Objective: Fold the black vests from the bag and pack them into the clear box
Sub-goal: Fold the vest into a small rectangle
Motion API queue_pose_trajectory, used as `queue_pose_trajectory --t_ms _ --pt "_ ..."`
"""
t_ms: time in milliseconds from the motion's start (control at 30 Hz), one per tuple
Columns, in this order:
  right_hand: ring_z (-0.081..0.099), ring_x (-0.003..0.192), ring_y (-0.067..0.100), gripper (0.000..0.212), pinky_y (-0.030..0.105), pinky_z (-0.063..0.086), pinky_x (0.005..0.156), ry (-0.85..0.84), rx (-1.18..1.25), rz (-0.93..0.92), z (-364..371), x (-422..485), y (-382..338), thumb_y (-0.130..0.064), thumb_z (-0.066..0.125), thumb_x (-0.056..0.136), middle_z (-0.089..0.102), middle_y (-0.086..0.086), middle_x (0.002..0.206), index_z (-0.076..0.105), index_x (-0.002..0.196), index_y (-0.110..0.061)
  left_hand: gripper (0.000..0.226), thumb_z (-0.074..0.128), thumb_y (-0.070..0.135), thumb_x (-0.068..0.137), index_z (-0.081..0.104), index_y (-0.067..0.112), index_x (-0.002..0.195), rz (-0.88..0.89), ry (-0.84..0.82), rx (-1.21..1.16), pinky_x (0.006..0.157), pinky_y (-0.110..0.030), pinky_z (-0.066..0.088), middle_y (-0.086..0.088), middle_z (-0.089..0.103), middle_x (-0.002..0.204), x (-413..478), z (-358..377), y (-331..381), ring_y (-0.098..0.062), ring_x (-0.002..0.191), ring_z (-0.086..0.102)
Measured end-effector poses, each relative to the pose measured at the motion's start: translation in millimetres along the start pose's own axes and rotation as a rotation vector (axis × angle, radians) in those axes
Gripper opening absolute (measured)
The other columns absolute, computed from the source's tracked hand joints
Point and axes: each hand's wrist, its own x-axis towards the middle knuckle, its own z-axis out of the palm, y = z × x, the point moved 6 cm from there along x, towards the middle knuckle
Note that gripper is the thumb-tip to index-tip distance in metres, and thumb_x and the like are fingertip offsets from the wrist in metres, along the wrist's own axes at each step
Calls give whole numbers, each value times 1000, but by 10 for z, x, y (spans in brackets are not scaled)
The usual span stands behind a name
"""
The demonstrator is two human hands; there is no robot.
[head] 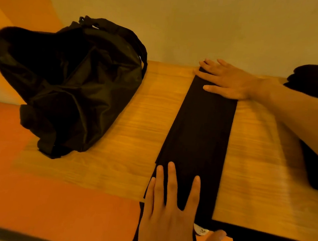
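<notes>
Left hand (167, 217) and right hand (232, 82) press flat, fingers (172, 179) straight, on folded vest (198, 127).

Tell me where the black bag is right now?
In the head view, the crumpled black fabric bag sits on the left of the wooden table, left of the long folded black vest.

Matt cloth vest (197, 131), faintly glossy (perhaps nylon) bag (67, 85), wood-grain table (135, 122).

I see one black vest (198, 127) folded into a long narrow strip, lying flat on the worktop (124, 155) from its far edge to its near edge, the near end hanging over. The black bag (67, 85) sits slumped and crumpled, well to its left.
</notes>
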Motion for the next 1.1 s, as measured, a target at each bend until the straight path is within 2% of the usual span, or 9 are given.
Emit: queue_pose_trajectory --t_ms 67,167,267,400,467,633,833,1000,1100 --pt "-13 155 19 72 40 -11 124 76 15 66 -103 -149 -126 -71 2 96 -5 6 169 -6 159 -38 95 24 91 84 41 29 154 165 48 22 112 -51 23 -20 33 161 -9 -113 -119 -41 148 29" --pt "12 155 22 61 36 -1 122 210 178 169 -290 -710 -632 -53 30 103 24 7 166 26 158 -28 92 40 81 88 26 28 161 453 77 117 117 -44 18 -9 17 169 -64 -265 -478 -30 155 16" --pt "39 142 12 48 35 23 120 339 359 170 -225 -1558 -1509 -44 49 97 48 -6 150 50 144 -34 67 62 43 93 42 23 154 588 137 128 115 -41 28 -7 31 165 -95 -307 -832 -26 151 30" --pt "45 133 10 62 32 40 105 399 350 35 199 -2291 -2535 -69 53 90 49 -11 143 48 143 -37 49 56 6 91 61 9 139 692 308 148 99 -38 42 -11 54 148 -167 -272 -982 -25 129 51" --pt "43 138 12 65 35 44 105 419 287 8 443 -2400 -2704 -66 56 90 49 -8 148 46 145 -34 42 58 1 92 64 4 134 735 398 153 93 -37 46 -13 61 139 -199 -241 -978 -26 118 59" --pt "59 128 13 27 36 50 98 787 252 25 510 -2557 -2644 -24 61 98 65 -1 135 72 123 -18 40 75 1 86 64 1 124 780 546 88 85 -34 43 -13 70 119 -282 -236 -892 -24 103 61" --pt "58 121 15 46 30 42 99 746 143 72 496 -2542 -2686 -40 58 96 65 -1 129 57 136 -19 23 62 10 98 57 6 120 855 600 72 81 -34 41 -8 61 112 -352 -294 -666 -24 94 59" --pt "65 111 21 28 37 50 87 861 110 70 551 -2493 -2683 -19 60 95 70 2 122 70 121 -13 65 85 -2 75 54 7 131 814 494 81 87 -33 41 -11 64 123 -285 -202 -784 -24 105 58" --pt "66 109 18 23 34 47 88 915 129 50 529 -2522 -2683 -17 60 96 72 1 118 74 114 -13 58 78 -3 79 54 7 130 824 538 53 86 -31 39 -10 65 119 -312 -257 -821 -22 104 57"
